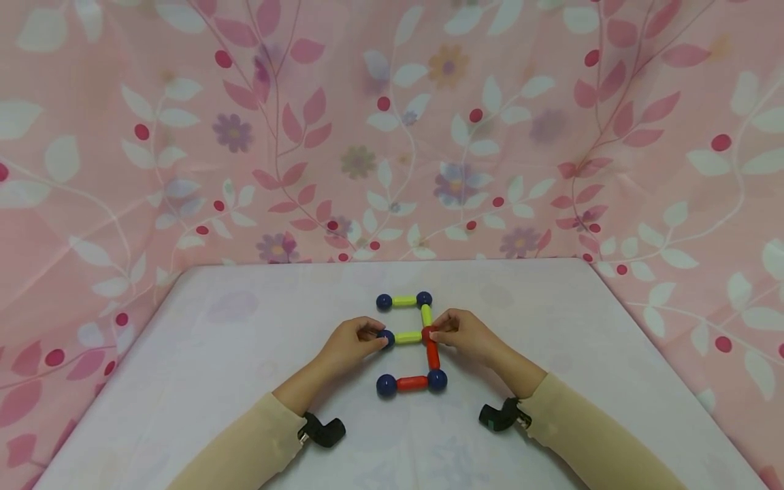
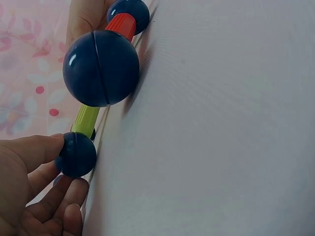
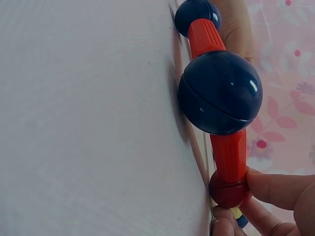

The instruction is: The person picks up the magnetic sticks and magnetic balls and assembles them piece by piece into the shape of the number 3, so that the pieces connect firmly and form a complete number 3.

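On the white table lies a joined figure of balls and rods, shaped like a backward E. My left hand (image 1: 350,342) pinches the dark blue ball (image 2: 76,155) at the left end of the middle yellow-green rod (image 1: 407,337). With thumb and fingers, my right hand (image 1: 468,333) pinches the red ball (image 3: 229,189) where that rod meets the right side. Above the red ball runs a yellow-green rod (image 1: 427,316); below it, a red rod (image 1: 433,355). Another red rod (image 1: 412,384) forms the near arm between two dark blue balls. The far arm is a yellow-green rod (image 1: 404,301) between two smaller-looking blue balls.
The table (image 1: 245,381) is covered with a pale cloth and its far edge meets a pink floral curtain (image 1: 392,136). A black wrist camera (image 1: 324,430) sits at the left cuff, another black wrist camera (image 1: 502,415) at the right cuff.
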The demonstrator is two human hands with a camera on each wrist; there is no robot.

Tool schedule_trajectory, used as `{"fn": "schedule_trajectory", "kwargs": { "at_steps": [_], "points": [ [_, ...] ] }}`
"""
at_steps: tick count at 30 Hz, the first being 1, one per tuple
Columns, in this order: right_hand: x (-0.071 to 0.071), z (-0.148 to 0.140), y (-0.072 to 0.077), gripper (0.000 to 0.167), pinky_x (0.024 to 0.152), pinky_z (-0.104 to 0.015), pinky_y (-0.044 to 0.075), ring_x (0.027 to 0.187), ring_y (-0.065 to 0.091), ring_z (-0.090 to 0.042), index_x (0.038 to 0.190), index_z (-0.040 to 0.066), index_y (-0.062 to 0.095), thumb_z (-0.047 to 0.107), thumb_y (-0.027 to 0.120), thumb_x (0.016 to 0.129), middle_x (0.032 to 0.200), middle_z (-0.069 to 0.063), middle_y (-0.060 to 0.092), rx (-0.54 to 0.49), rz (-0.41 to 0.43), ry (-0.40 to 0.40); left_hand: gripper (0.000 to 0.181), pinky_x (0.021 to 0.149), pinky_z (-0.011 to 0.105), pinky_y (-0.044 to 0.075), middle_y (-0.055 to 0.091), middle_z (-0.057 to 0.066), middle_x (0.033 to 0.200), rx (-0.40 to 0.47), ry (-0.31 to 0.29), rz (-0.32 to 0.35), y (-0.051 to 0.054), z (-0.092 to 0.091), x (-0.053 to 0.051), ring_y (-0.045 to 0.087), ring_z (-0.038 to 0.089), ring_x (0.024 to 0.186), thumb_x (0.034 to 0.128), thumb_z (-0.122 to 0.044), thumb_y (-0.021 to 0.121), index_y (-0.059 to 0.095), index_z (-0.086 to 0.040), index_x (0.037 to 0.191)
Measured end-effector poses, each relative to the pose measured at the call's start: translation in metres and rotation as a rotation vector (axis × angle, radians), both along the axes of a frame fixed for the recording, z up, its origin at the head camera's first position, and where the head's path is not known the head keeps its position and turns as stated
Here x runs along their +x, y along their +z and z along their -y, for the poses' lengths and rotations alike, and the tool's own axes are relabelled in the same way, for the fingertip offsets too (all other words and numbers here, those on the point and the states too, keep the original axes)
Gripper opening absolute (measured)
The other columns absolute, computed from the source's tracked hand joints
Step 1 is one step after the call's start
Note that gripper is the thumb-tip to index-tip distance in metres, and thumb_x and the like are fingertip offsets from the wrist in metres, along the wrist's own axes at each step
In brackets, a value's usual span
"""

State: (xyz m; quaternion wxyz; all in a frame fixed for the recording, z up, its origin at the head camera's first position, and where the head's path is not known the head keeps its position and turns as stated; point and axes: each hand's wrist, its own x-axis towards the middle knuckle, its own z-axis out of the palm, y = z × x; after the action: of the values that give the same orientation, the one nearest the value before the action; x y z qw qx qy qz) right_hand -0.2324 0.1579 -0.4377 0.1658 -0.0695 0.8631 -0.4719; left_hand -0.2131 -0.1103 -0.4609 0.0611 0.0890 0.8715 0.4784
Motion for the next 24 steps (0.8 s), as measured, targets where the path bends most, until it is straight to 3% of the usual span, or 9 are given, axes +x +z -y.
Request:
{"fn": "schedule_trajectory", "kwargs": {
  "at_steps": [24],
  "points": [
    [-0.0043, 0.005, -0.002, 0.022, 0.071, -0.029, 0.05, 0.081, 0.057, -0.02, 0.106, 0.006, 0.065, 0.019, 0.075, 0.092, 0.095, -0.005, 0.067, 0.015, -0.014, -0.019, 0.023, 0.084, 0.035, 0.054, 0.07, -0.002, 0.1, 0.01, 0.04, -0.057, -0.0002, 0.0008, 0.0003, 0.063, 0.013, 0.09, 0.0919, -0.02, 0.075, 0.071, -0.01, 0.113]
  ]
}}
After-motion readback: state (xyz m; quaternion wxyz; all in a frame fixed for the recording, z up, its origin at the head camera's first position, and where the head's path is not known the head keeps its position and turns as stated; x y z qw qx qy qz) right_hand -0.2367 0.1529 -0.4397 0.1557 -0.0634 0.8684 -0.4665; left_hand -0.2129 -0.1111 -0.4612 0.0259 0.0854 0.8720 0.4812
